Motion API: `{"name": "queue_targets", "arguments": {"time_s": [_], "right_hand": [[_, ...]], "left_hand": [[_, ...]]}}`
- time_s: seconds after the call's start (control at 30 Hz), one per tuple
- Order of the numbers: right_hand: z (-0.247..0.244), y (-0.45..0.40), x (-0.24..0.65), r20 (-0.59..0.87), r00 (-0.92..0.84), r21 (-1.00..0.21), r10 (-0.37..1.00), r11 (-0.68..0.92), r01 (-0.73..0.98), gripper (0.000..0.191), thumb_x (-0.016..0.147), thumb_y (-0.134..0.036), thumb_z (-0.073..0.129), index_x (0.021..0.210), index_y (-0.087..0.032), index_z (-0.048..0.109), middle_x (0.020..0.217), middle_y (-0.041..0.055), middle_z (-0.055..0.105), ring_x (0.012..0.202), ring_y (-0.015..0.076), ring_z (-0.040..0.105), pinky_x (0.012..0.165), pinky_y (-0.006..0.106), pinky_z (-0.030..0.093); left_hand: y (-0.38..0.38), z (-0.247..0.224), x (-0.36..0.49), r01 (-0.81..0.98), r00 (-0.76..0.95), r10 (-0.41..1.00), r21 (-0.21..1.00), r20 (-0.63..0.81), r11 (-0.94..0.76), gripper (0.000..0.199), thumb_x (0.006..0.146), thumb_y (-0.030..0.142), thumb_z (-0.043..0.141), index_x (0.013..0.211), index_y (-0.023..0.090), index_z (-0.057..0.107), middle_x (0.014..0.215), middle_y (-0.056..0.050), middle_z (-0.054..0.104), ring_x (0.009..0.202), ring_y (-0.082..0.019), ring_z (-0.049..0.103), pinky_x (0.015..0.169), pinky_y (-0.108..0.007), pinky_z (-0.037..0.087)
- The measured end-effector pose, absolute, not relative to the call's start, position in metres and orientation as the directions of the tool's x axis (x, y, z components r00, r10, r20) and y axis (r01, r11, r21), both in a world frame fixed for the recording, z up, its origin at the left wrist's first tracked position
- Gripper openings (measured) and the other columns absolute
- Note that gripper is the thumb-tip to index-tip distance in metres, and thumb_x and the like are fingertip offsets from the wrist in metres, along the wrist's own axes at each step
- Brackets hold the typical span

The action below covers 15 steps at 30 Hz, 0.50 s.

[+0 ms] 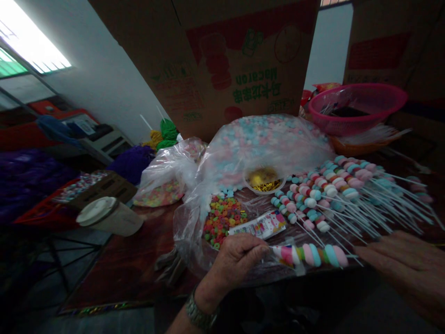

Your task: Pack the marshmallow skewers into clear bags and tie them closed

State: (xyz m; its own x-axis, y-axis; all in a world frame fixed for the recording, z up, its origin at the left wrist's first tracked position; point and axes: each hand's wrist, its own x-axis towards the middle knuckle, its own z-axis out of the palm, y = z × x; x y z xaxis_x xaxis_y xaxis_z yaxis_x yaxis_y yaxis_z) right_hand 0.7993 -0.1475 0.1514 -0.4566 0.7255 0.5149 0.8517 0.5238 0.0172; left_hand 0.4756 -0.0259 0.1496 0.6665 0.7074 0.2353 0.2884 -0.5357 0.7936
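My left hand [239, 257], with a watch on the wrist, is closed on the left end of a printed wrapper. Inside that wrapper lies a candy skewer [321, 256] of pink, blue and green pieces, level near the table's front edge. To its right, my right hand [403, 266] is blurred, its fingers stretched out near the skewer's right end. Behind the skewer rests a flat printed wrapper [260, 225], beside loose ring candies [222, 218]. Many candy skewers on white sticks [323, 185] are piled at the right.
A large clear bag of pastel candies [264, 144] stands behind, with a tub of gold ties [266, 183] before it. A lidded cup [111, 216] lies tilted at left. A pink basket [358, 109] and cardboard box [225, 60] are at the back.
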Motion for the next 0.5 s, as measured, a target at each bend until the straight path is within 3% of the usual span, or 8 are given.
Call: {"name": "queue_targets", "arguments": {"time_s": [0.1,0.2,0.33,0.5], "right_hand": [[0.153,-0.142,0.792,0.501,-0.447,-0.079,0.741,0.554,0.829,0.033,0.085,-0.008,0.037,0.108,-0.022,0.055,0.089,0.0051,0.066,0.079,0.0176,0.062,0.071,0.03,0.046],[0.161,-0.136,0.778,0.521,-0.419,-0.189,0.744,0.579,0.793,0.025,0.087,-0.01,0.039,0.103,-0.02,0.056,0.086,0.0038,0.066,0.076,0.0144,0.062,0.065,0.022,0.048],[0.167,-0.128,0.764,0.446,-0.461,-0.286,0.767,0.611,0.739,0.025,0.086,-0.011,0.04,0.097,-0.02,0.061,0.081,0.0041,0.065,0.071,0.0148,0.061,0.063,0.022,0.048],[0.17,-0.12,0.761,0.347,-0.448,-0.337,0.824,0.555,0.76,0.023,0.087,-0.017,0.042,0.089,-0.021,0.064,0.077,0.0042,0.064,0.067,0.0151,0.059,0.062,0.022,0.046]], "left_hand": [[-0.028,0.151,0.477,0.323,0.732,0.646,0.726,0.215,-0.607,0.04,0.084,0.05,0.052,0.102,0.017,0.066,0.085,-0.005,0.068,0.078,-0.017,0.062,0.071,-0.023,0.043],[-0.029,0.155,0.485,0.411,0.788,0.6,0.606,0.14,-0.681,0.068,0.065,0.065,0.063,0.115,0.019,0.058,0.095,-0.007,0.067,0.086,-0.023,0.061,0.076,-0.028,0.042],[-0.028,0.162,0.501,0.522,0.824,0.562,0.477,-0.069,-0.707,0.047,0.072,0.06,0.061,0.091,0.018,0.064,0.075,-0.003,0.065,0.07,-0.02,0.06,0.063,-0.024,0.038],[-0.021,0.175,0.518,0.492,0.862,0.479,0.495,-0.165,-0.716,0.045,0.07,0.06,0.062,0.083,0.017,0.062,0.065,-0.001,0.06,0.059,-0.016,0.056,0.049,-0.02,0.03]]}}
